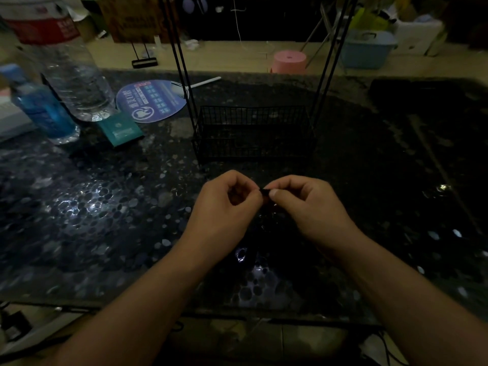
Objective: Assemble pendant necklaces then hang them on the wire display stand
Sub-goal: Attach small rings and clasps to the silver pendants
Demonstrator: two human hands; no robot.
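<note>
We pinch a small dark necklace piece between our left hand and right hand, above the table toward its near edge; too dim for detail.

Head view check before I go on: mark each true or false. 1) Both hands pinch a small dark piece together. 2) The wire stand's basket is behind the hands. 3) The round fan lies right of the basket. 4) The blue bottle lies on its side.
1) True: left hand and right hand meet on the small dark piece.
2) True: the basket sits beyond them.
3) False: the fan lies left of it.
4) False: the blue bottle stands upright.
</note>
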